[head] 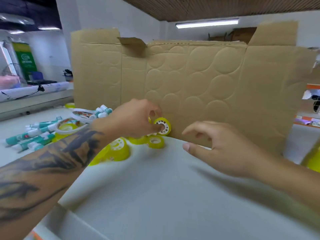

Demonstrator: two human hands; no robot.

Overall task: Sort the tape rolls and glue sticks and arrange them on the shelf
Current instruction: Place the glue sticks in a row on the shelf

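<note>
My left hand [133, 118] pinches a small yellow tape roll [162, 126] with a white core, holding it upright against the cardboard. More yellow tape rolls [119, 148] lie just below it on the white shelf surface [164, 187], one of them [155, 141] right under the held roll. My right hand [223, 144] hovers to the right with fingers loosely spread and nothing in it. Teal and white glue sticks [34, 135] lie in a heap at the left, with more [102, 111] further back. Two wide white tape rolls [69, 127] sit among them.
A tall flattened cardboard sheet [190, 75] stands upright along the back of the shelf. Another yellow object [313, 158] shows at the right edge. A counter with clutter [34, 90] runs at the far left.
</note>
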